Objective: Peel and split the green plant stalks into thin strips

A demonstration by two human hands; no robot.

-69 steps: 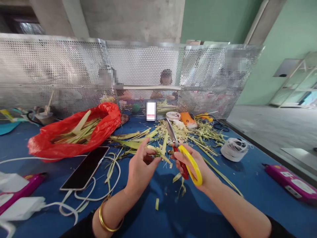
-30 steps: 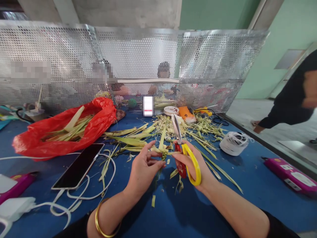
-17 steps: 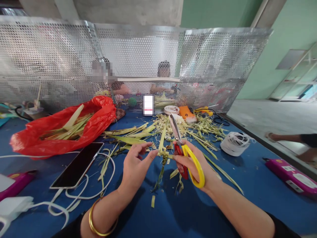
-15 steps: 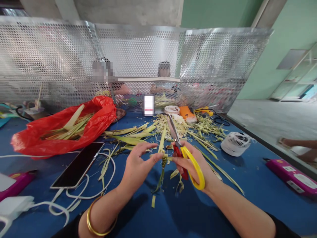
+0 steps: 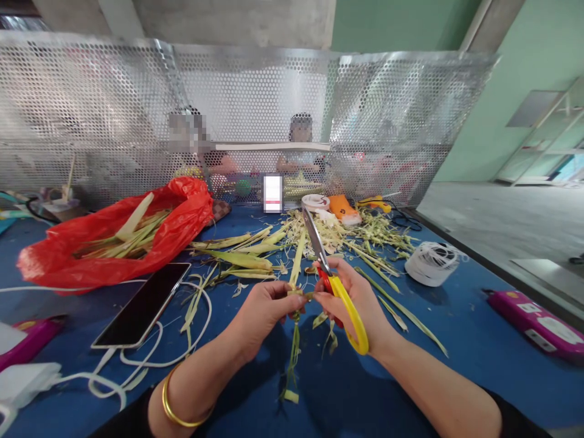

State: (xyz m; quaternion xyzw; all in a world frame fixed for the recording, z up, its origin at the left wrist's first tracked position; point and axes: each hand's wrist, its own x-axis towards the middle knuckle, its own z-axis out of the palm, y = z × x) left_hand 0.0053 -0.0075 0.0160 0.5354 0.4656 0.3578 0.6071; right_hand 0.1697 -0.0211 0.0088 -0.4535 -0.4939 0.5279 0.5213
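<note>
Plaited leaf piece in two hands, with scissors, on a blue table

Left hand: mine, thumb and fingers closed in a pinch on the plaited leaf piece; gold bangle at the wrist.

Right hand: mine, curled around the scissors, one handle yellow, one red, blades together and pointing away from me. My fingertips meet a short strip end at the piece's side; whether they grip it I cannot tell.

Plaited leaf piece: between my hands, at the middle of the table's near half. Pale yellow-green; a flat, broad strip runs away from me at the top, a small knotted body sits partly hidden by my left fingers, and thin, darker green strands trail towards me.

Leaf scrap: one, pale, by the strand ends.

Beyond: loose leaf strips and a shredded heap, with a tape roll and an orange packet at its back.

To my left: black-screened phone, white cable, red plastic bag holding more strips.

To my right: white twine roll; magenta box.

Ground: blue table; perforated metal screen behind, people seen through it.
</note>
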